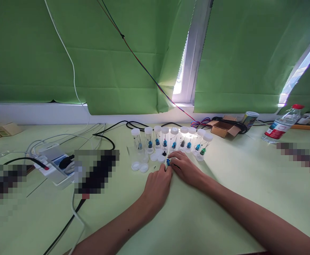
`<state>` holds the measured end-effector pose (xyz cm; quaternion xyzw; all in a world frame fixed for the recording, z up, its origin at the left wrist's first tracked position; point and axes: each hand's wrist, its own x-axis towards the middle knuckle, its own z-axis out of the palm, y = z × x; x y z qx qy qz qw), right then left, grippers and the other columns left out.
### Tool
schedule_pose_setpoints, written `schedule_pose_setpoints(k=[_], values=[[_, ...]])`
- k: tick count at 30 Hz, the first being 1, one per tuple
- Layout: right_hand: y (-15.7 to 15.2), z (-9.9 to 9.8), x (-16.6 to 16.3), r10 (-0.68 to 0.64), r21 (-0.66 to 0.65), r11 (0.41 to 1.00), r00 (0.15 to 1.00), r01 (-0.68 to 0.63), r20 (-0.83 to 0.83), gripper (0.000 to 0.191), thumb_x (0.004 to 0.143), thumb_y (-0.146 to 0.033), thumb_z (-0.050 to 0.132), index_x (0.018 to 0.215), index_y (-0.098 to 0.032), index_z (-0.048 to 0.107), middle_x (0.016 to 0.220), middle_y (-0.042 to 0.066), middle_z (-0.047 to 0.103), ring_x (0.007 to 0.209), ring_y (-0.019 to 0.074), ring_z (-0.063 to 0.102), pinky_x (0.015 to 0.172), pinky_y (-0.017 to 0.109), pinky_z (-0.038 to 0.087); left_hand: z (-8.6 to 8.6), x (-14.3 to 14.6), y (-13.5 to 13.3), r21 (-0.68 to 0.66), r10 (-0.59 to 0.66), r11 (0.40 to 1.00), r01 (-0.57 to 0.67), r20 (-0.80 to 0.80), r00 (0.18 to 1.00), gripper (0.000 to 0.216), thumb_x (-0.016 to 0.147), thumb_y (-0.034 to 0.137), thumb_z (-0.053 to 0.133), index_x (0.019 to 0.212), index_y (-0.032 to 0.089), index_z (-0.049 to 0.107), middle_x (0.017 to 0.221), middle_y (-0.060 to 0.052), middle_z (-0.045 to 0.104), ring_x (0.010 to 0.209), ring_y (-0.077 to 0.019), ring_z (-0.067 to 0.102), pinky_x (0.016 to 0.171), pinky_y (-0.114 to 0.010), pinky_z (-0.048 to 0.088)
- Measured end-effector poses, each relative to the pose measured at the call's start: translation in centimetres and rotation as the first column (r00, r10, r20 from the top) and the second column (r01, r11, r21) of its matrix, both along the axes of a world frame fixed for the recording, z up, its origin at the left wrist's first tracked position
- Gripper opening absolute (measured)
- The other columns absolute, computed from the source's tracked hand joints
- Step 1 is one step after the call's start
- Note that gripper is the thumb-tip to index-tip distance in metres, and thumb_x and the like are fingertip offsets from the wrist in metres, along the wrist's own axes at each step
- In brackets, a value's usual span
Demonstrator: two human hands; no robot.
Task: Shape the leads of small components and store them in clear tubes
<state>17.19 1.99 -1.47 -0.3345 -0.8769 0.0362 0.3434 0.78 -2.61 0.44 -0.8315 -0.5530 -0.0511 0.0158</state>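
A small blue part (168, 162) sits between the fingertips of my two hands, low over the table. My left hand (159, 182) pinches it from the near side with curled fingers. From the right, my right hand (184, 167) closes its fingertips on the same part; some fingers are partly hidden. Just beyond lies a small black piece (164, 153), beside loose white caps (154, 158). Several clear, white-capped tubes (174, 140) stand behind the hands in a row, mostly with blue pieces inside. One at the right end holds a green piece (203, 151).
Clear uncapped tubes (132, 154) stand left of the hands, with two more white lids (143, 168) in front. A power strip (56, 164) with cables is at left. At back right are an open cardboard box (224, 127), a can (249, 120) and a plastic bottle (281, 125).
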Motion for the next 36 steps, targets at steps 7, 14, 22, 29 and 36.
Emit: schedule_pose_setpoints(k=[7, 14, 22, 29, 36], values=[[-0.1, 0.2, -0.1, -0.012, 0.023, 1.0, 1.0, 0.011, 0.022, 0.021, 0.094, -0.011, 0.046, 0.084, -0.02, 0.061, 0.114, 0.011, 0.062, 0.114, 0.0243, 0.053, 0.092, 0.044, 0.05, 0.5, -0.3, 0.8, -0.008, 0.036, 0.999, -0.036, -0.002, 0.999, 0.031, 0.1, 0.028, 0.033, 0.089, 0.018, 0.06, 0.089, -0.005, 0.062, 0.071, -0.0201, 0.063, 0.055, -0.03, 0.031], [-0.3, 0.3, -0.1, -0.021, 0.063, 0.998, 0.997, 0.016, 0.071, 0.021, 0.094, -0.008, 0.045, 0.083, -0.019, 0.061, 0.116, 0.011, 0.062, 0.117, 0.0242, 0.051, 0.093, 0.044, 0.051, 0.8, -0.5, 1.0, -0.023, 0.033, 0.999, -0.033, 0.002, 0.999, 0.034, 0.099, 0.025, 0.033, 0.085, 0.017, 0.063, 0.09, -0.005, 0.063, 0.07, -0.0189, 0.062, 0.055, -0.03, 0.031], [-0.1, 0.3, 0.0, -0.031, 0.117, 0.993, 0.99, 0.014, 0.137, 0.017, 0.094, -0.012, 0.049, 0.083, -0.019, 0.061, 0.118, 0.011, 0.062, 0.12, 0.0258, 0.05, 0.095, 0.046, 0.05, 1.5, -0.3, 0.8, -0.09, 0.062, 0.994, -0.066, -0.048, 0.997, 0.033, 0.095, 0.012, 0.032, 0.089, 0.015, 0.064, 0.101, -0.009, 0.06, 0.076, -0.0199, 0.063, 0.058, -0.032, 0.037], [0.0, 0.3, 0.2, -0.018, 0.132, 0.991, 0.985, -0.005, 0.171, 0.018, 0.094, -0.011, 0.05, 0.085, -0.019, 0.063, 0.121, 0.012, 0.062, 0.124, 0.0265, 0.048, 0.097, 0.047, 0.048, 0.8, -0.3, 0.9, -0.045, 0.077, 0.996, -0.079, -0.032, 0.997, 0.035, 0.099, 0.025, 0.029, 0.098, 0.013, 0.062, 0.109, -0.012, 0.057, 0.079, -0.0227, 0.064, 0.062, -0.034, 0.044], [-0.3, 0.8, 0.0, -0.021, 0.135, 0.991, 0.977, -0.008, 0.211, 0.019, 0.094, -0.009, 0.049, 0.087, -0.017, 0.064, 0.121, 0.013, 0.063, 0.123, 0.0272, 0.049, 0.096, 0.046, 0.05, 0.7, -0.2, 0.8, -0.055, 0.078, 0.995, -0.08, -0.031, 0.996, 0.034, 0.099, 0.026, 0.029, 0.107, 0.011, 0.059, 0.111, -0.013, 0.055, 0.081, -0.0231, 0.066, 0.063, -0.033, 0.046]])
